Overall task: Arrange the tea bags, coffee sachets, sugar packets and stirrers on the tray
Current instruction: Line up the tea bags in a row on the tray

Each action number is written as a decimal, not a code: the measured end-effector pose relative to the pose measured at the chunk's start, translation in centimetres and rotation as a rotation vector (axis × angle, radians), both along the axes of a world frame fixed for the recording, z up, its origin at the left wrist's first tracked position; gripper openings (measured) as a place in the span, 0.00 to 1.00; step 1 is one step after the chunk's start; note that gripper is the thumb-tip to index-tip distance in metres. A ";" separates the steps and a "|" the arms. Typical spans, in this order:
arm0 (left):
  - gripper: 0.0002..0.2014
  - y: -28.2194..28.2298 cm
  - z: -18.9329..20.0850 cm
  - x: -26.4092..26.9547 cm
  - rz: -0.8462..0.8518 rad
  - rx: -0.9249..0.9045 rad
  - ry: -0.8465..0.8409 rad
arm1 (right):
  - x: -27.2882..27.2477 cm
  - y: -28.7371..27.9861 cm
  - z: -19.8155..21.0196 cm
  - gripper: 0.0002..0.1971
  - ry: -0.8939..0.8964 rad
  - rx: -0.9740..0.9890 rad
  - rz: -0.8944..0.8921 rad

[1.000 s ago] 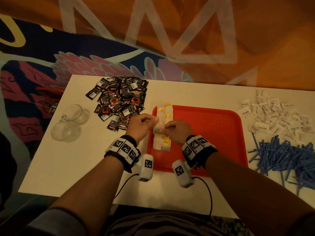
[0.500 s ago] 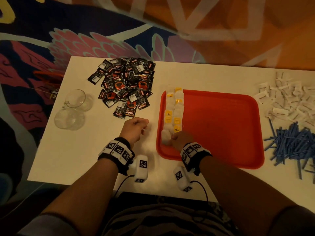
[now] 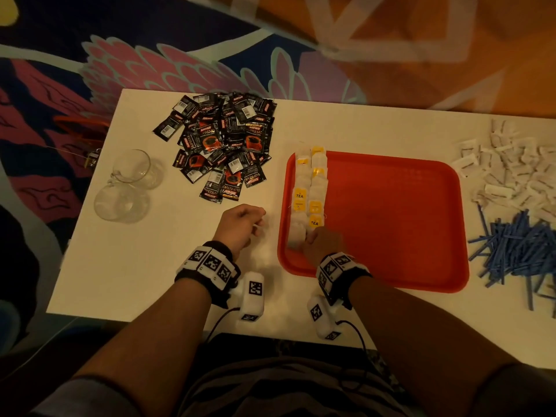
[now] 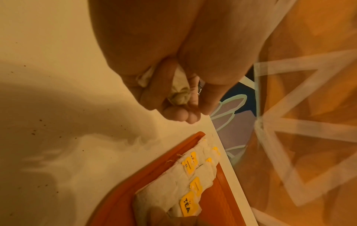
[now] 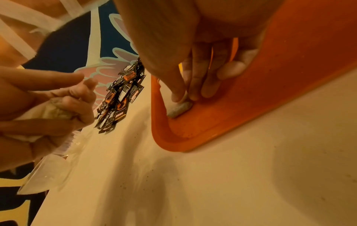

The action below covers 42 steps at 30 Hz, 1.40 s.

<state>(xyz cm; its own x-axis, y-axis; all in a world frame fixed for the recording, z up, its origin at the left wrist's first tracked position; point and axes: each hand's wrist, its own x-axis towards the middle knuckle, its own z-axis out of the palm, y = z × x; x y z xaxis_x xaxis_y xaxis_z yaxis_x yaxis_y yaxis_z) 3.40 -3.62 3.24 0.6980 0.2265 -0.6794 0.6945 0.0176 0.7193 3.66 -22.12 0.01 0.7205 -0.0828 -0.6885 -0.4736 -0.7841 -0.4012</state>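
Two rows of tea bags (image 3: 310,191) lie along the left edge of the red tray (image 3: 391,224), side by side, some with yellow tags turned up. The right hand (image 3: 323,242) is at the near end of these rows; its fingers (image 5: 195,76) are bent down and the thumb and a fingertip press on the nearest bag (image 5: 178,107), which lies flat in the tray's near left corner. The left hand (image 3: 240,227) is above the white table (image 3: 144,266), just left of the tray and not touching it. It is curled tight around a bunch of tea bags (image 4: 178,94), and a bit of white sticks out between the fingers.

Behind the left hand, a heap of black coffee sachets (image 3: 222,149) lies on the table, close to the tray's far left corner. Further left, two clear glass cups (image 3: 126,188) lie on their sides near the table edge. On the right of the tray, white sugar packets (image 3: 511,170) are spread loosely, and nearer to me is a pile of blue stirrers (image 3: 517,251), crossing one another; a few reach almost to the tray rim. The rest of the tray is bare red.
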 end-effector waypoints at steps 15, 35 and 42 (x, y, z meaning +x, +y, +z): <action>0.12 -3.4 3.4 2.6 0.396 -0.690 0.092 | 1.7 -1.6 7.0 0.15 -0.486 0.450 0.265; 0.05 -7.9 7.4 2.5 -0.132 -0.406 -0.299 | 5.5 -5.0 13.0 0.06 -0.556 0.427 0.085; 0.07 -8.4 8.0 2.8 -0.135 -0.222 -0.366 | 5.9 -5.6 13.4 0.06 -0.550 0.486 -0.003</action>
<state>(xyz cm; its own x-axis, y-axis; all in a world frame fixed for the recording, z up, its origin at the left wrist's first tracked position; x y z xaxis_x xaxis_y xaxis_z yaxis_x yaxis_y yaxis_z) 6.19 -12.05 11.28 0.9146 -0.0070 -0.4044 0.4020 0.1260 0.9069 9.61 -27.67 13.39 0.9727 0.1373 -0.1874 -0.1059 -0.4557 -0.8838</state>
